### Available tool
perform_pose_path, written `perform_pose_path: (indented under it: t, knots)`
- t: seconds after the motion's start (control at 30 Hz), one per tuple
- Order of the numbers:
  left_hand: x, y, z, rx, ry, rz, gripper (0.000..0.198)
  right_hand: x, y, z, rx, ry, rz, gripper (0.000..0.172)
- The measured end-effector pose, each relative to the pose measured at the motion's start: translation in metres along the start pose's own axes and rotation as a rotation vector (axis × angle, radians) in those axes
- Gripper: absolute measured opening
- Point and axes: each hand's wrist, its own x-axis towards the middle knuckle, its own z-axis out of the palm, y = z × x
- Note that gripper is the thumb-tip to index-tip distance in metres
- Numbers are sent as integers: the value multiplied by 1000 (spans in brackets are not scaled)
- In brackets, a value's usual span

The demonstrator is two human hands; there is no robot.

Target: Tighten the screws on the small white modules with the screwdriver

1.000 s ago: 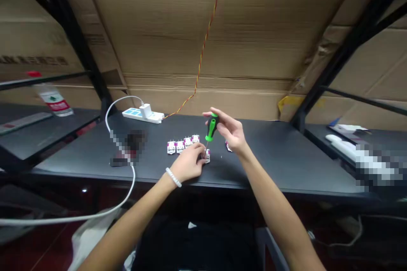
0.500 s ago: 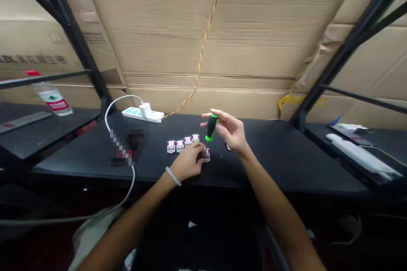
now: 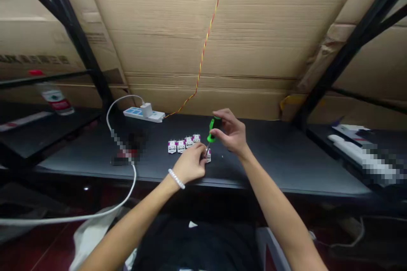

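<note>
White-and-purple modules lie four in a row at ten o'clock from a fifth module, which the left grip pinches beneath a screwdriver clamped in the right grip. The fifth looks unfinished; whether the row is done, I cannot tell. The black desk carries a power strip at ten o'clock, with cardboard behind at twelve.

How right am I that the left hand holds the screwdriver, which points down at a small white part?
Wrong hand: the head view shows the right hand holding the screwdriver, which indeed points down at a small white part.
</note>
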Motion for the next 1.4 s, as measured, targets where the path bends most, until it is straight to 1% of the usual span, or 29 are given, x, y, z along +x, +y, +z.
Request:
perform_pose_path:
  t: [0.1,0.27,0.37,0.5,0.63,0.7,0.77,0.87,0.97,1.0,1.07,1.13,1.2,1.27,1.4]
  knots:
    - [0,0,0,0,-1,5,26,-2,-7,-1,-45,-2,-6,36]
    - [1,0,0,0,0,-1,26,-2,-14,1,124,-132,87,35]
    - [1,0,-1,-3,-8,-5,25,-1,-10,3,125,-115,91,37]
    - [0,0,-1,-16,-15,-3,23,-1,-5,3,79,-52,33,38]
    - [0,0,-1,-13,-2,4,23,-4,-11,4,139,-134,94,39]
    - [1,0,-1,-12,4,3,23,-5,-13,4,133,-149,117,40]
    - [1,0,-1,-14,1,2,22,-5,-11,3,96,-119,104,38]
    - [1,0,-1,-19,-2,2,23,-4,-6,0,-9,-47,42,35]
    - [1,-1,-1,-16,-6,7,24,-2,-4,-1,-84,10,-21,38]
    - [1,-1,-1,-15,-5,6,24,-1,-5,-2,-76,9,-29,39]
    - [1,-1,-1,-10,-6,1,23,-1,-8,-1,-10,-34,-17,39]
    - [1,-1,-1,-10,-8,0,22,-1,-12,0,81,-87,42,39]
    - [1,0,-2,-15,-12,4,23,-1,-13,1,142,-112,109,38]
    - [1,0,-2,-21,-8,4,24,-1,-12,1,126,-81,117,35]
    - [1,0,-2,-23,-13,4,23,1,-9,-1,27,8,-1,32]
